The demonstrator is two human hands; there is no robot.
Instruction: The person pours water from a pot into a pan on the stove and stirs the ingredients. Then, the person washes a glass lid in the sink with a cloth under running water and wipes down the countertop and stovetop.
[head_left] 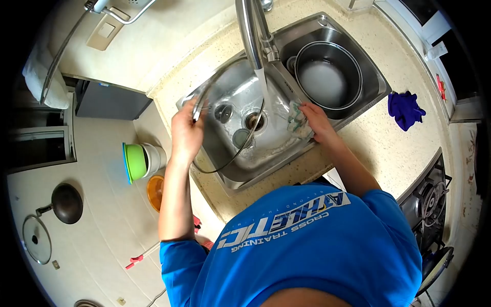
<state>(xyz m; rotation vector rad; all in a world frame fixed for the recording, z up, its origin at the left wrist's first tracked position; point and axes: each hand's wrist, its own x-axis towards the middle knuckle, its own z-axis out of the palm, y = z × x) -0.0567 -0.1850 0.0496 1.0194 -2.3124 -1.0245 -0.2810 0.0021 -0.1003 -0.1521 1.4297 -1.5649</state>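
My left hand (188, 128) is closed on the edge of a clear glass pot lid (223, 113), which is tilted over the left sink basin (232, 176). The lid's thin metal rim curves across the basin, and its dark round knob shows near the middle. My right hand (318, 122) grips a crumpled white and green dishcloth (298, 123) at the basin's right side. Between the hands, water (262, 84) runs from the tall faucet (249, 36). Below the stream is the drain (254, 121), with a small round object (242, 138) beside it.
A dark metal pot (330, 77) stands in the right basin. On the speckled counter (378, 51) lies a purple cloth (405, 110), with a gas stove (432, 202) further right. Green (134, 162) and orange bowls (155, 193) are at the left. A pan (67, 203) hangs on the wall.
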